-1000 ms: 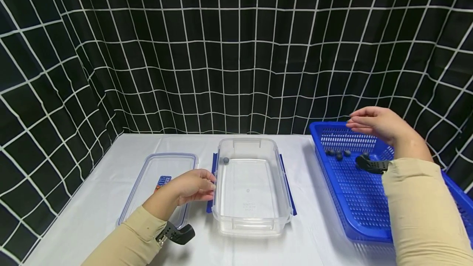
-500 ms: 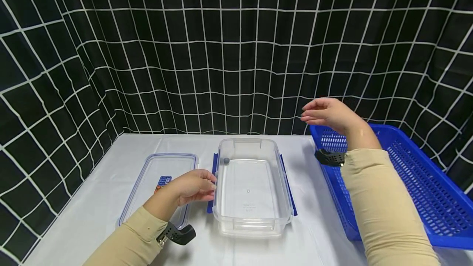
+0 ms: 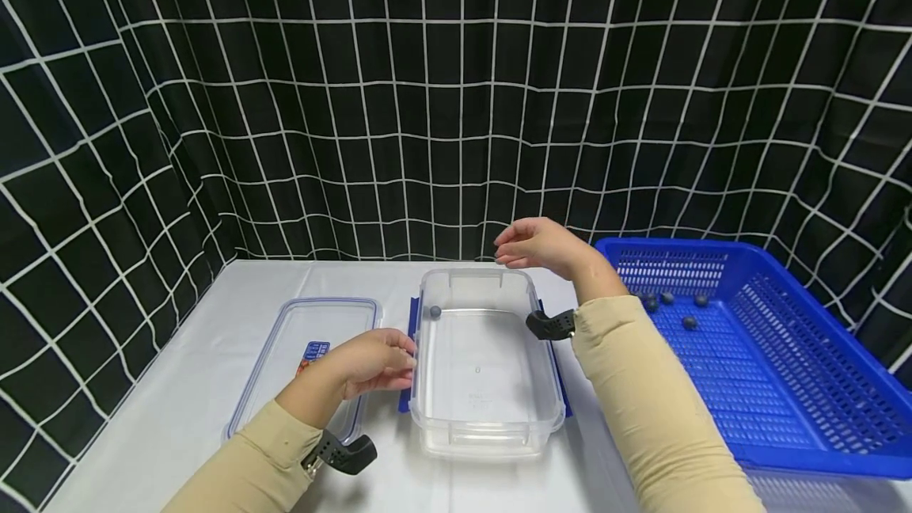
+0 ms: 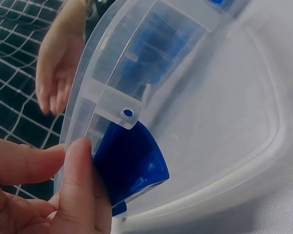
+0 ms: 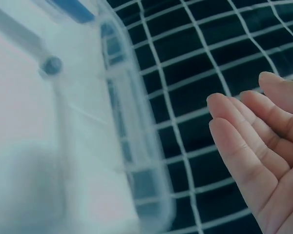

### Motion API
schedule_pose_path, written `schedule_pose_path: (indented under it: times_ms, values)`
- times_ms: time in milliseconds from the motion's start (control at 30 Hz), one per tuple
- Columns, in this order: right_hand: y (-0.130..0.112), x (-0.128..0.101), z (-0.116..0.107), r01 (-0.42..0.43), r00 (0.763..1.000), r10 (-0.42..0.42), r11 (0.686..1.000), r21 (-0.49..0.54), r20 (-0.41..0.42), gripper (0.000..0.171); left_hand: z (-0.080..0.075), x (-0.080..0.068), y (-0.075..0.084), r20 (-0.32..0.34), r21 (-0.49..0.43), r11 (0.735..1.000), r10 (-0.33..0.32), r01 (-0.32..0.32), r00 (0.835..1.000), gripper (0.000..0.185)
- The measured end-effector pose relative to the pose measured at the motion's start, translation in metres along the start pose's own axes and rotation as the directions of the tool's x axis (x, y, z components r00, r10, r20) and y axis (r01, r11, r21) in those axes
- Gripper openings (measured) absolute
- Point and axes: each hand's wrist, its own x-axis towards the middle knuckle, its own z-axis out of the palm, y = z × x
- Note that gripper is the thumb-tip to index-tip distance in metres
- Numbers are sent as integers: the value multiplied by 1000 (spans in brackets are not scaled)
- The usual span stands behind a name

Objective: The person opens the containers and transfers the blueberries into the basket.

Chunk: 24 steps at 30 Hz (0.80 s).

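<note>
A clear plastic food box (image 3: 479, 435) stands uncovered on the white table, its blue side latches (image 4: 132, 163) folded down. My left hand (image 3: 381, 359) pinches the box's left rim between thumb and fingers. Inside, near the far left corner, lies one blueberry (image 3: 435, 312). My right hand (image 3: 537, 245) is above the box's far right corner, thumb and fingers drawn together. A small dark spot, seemingly a blueberry (image 3: 497, 256), shows at its fingertips in the head view. In the right wrist view the fingers (image 5: 244, 156) are bent and the pinch point is hidden.
A blue plastic basket (image 3: 791, 351) on the right holds several blueberries (image 3: 666, 298) toward its far left corner. The clear lid (image 3: 324, 307) lies flat left of the box, partly under the left forearm. A black gridded curtain (image 3: 456, 101) surrounds the table.
My right hand has moved left from over the blue basket to the box's far right corner, lowering slightly at the end. The left hand keeps its place on the rim.
</note>
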Motion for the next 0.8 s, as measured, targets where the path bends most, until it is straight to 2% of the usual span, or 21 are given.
schedule_pose_path:
  times_ms: [300,433,800]
  values:
    - [7,22,53,-43,999,42,999,14,34,19,0,0,0,13,-11,1000,-5,5,1000,19]
    - [10,30,74,-88,994,89,996,-16,68,19,-1,-1,0,22,-8,1000,-10,10,1000,22]
    - [16,39,95,-163,983,170,980,-111,67,19,-1,-3,2,35,-24,1000,-12,13,999,21]
